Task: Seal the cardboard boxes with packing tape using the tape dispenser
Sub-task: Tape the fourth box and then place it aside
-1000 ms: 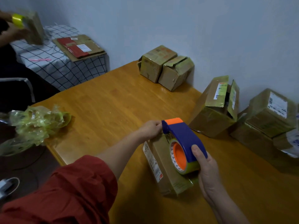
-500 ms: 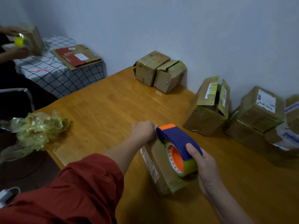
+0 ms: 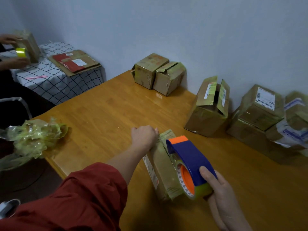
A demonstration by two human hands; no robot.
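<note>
Along box (image 3: 160,165), dispenser (image 3: 188,154) nearer (right hand (image 3: 221,194) gripping)

Bare worktop (image 3: 106,110) runs wide between the crumpled tape wad (image 3: 35,139) at the left edge and the wall; two small boxes (image 3: 158,72) block the far corner; an open-flapped box (image 3: 208,112) and a stacked heap (image 3: 260,117) crowd the right; the long box (image 3: 160,165) stands near front, free worktop to its right.

Rumpled red sleeve (image 3: 80,195); other forearm bare
</note>
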